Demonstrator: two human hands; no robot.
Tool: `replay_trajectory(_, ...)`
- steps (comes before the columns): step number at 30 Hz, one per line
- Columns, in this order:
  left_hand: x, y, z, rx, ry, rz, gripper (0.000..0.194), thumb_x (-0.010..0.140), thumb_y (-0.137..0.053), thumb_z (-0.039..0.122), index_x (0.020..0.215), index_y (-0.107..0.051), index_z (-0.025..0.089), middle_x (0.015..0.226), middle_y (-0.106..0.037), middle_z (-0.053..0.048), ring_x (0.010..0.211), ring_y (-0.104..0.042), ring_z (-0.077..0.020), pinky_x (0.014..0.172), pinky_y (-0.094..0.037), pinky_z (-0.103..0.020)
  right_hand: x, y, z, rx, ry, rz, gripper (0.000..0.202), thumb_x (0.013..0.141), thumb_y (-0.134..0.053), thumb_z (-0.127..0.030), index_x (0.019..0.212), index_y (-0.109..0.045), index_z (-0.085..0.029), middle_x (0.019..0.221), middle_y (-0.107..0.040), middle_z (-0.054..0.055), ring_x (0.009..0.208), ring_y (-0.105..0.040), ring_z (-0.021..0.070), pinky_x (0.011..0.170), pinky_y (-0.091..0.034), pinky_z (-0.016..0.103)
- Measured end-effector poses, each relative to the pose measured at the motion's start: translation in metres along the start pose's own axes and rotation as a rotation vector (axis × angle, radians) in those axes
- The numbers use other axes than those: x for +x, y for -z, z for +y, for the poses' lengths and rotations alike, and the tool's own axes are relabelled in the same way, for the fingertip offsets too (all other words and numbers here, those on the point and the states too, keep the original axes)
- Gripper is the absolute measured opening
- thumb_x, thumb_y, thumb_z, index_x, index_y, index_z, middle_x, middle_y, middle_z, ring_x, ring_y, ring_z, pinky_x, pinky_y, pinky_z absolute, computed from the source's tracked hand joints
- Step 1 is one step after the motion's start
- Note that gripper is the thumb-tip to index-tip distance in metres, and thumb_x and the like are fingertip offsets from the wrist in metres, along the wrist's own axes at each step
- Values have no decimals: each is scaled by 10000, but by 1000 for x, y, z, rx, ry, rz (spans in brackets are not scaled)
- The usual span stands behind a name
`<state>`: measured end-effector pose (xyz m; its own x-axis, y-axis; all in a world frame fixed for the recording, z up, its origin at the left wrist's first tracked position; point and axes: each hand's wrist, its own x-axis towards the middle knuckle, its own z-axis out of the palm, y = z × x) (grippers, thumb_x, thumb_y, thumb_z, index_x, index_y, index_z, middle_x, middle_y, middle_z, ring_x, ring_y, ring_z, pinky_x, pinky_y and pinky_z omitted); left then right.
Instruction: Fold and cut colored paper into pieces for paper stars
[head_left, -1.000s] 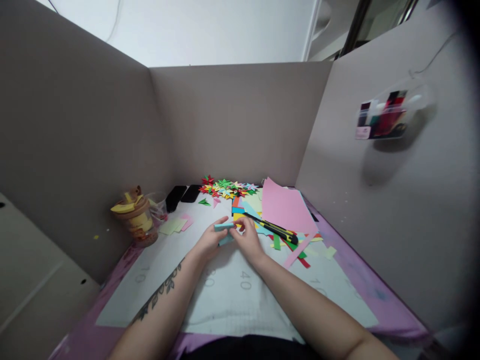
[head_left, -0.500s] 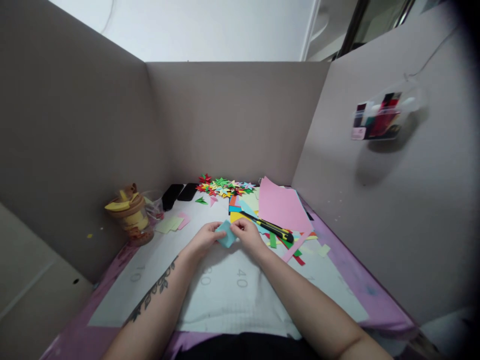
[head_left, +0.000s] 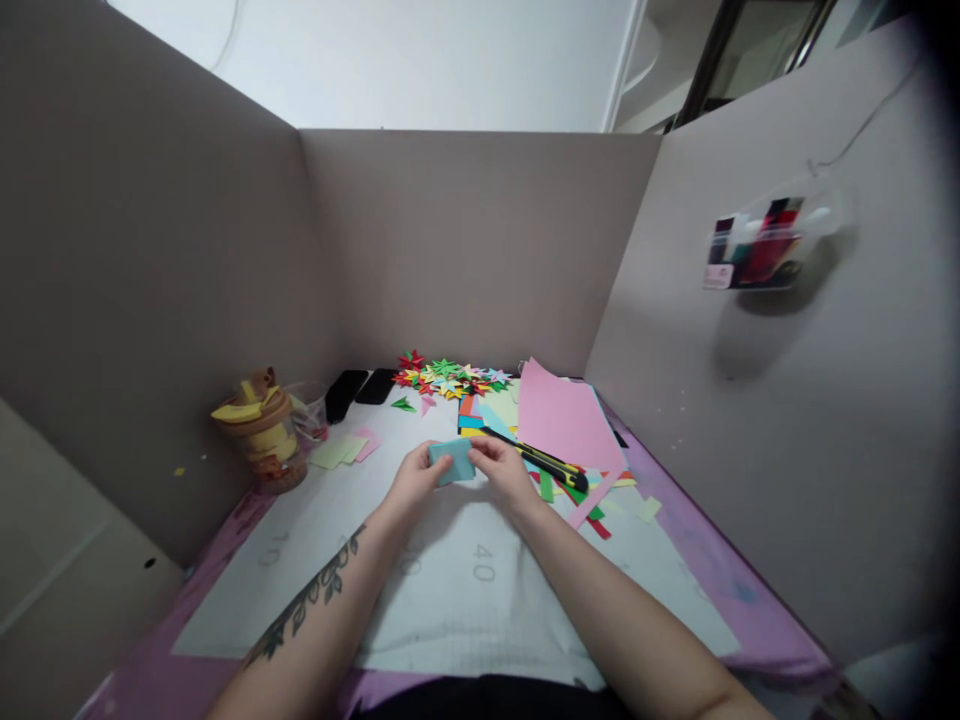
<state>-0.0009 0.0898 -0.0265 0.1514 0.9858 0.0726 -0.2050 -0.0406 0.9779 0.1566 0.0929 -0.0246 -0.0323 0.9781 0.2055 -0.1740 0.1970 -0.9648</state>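
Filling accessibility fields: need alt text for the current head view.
A person's left hand and right hand hold a light-blue paper between them, over a white work surface. To the right, a yellow-and-black utility knife lies across colored paper strips near a large pink sheet; multicolored folded-paper stars are heaped at the back.

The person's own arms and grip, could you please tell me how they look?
The left arm is bare, with a dark, leafy tattoo along it; the right arm is bare, with no marking visible. The left grip and right grip are ungloved. No sleeves or watch show; black clothing appears at the bottom edge.
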Motion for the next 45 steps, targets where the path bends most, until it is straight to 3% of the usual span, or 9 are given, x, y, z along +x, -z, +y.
replay_trajectory(5, -2, 2, 8, 71, -38, -77, 250, 696, -706, 351, 797, -591, 154, 688, -598, 5, 616, -541, -122, 568, -407, -207, 0, 8, -10, -132, 79, -64, 358, 671, -673, -320, 1008, -699, -203, 645, -598, -25, 528, -484, 99, 516, -402, 236)
replay_trajectory(10, -5, 1, 10, 45, 30, -92, 305, 702, -697, 395, 864, -581, 165, 795, -621, -27, 694, -591, -163, 613, -470, -267, -3, 8, -13, -143, 71, -99, 314, 669, -670, -310, 959, -715, -197, 591, -574, -29, 496, -487, 101, 497, -414, 246)
replay_trajectory(15, -6, 2, 11, 65, -12, -133, 354, 703, -700, 385, 953, -587, 161, 841, -631, -46, 701, -597, -171, 603, -472, -267, -1, 8, -10, -119, 52, -113, 331, 662, -678, -307, 966, -710, -181, 557, -566, -34, 484, -500, 103, 500, -424, 250)
replay_trajectory(22, -10, -7, 7, 389, -156, -3, 435, 763, -618, 342, 1141, -472, 181, 966, -607, -49, 818, -581, -176, 691, -467, -274, -2, 3, 0, -274, 86, -62, 404, 728, -609, -294, 1097, -670, -143, 654, -620, 7, 547, -524, 111, 571, -443, 263)
replay_trajectory(29, -11, -11, 1, 614, -145, 182, 419, 744, -613, 343, 1114, -471, 208, 846, -602, -11, 583, -552, -131, 532, -440, -248, -4, -4, 3, -315, 83, -47, 415, 727, -588, -279, 1116, -663, -154, 741, -659, 26, 541, -515, 107, 571, -450, 261)
replay_trajectory(41, -11, -12, 1, 620, -169, 227, 374, 702, -641, 297, 1041, -513, 205, 796, -600, 4, 601, -548, -141, 556, -432, -249, -2, -7, 6, -220, 1, 36, 408, 687, -627, -331, 1027, -701, -118, 617, -639, 18, 508, -505, 112, 488, -424, 240)
replay_trajectory(45, -9, -10, 0, 504, -130, 167, 354, 715, -629, 293, 1033, -500, 206, 835, -580, 0, 609, -550, -136, 501, -447, -236, 0, -5, 5, -198, 4, 70, 402, 668, -635, -339, 994, -710, -116, 613, -639, 19, 496, -511, 113, 472, -430, 241)
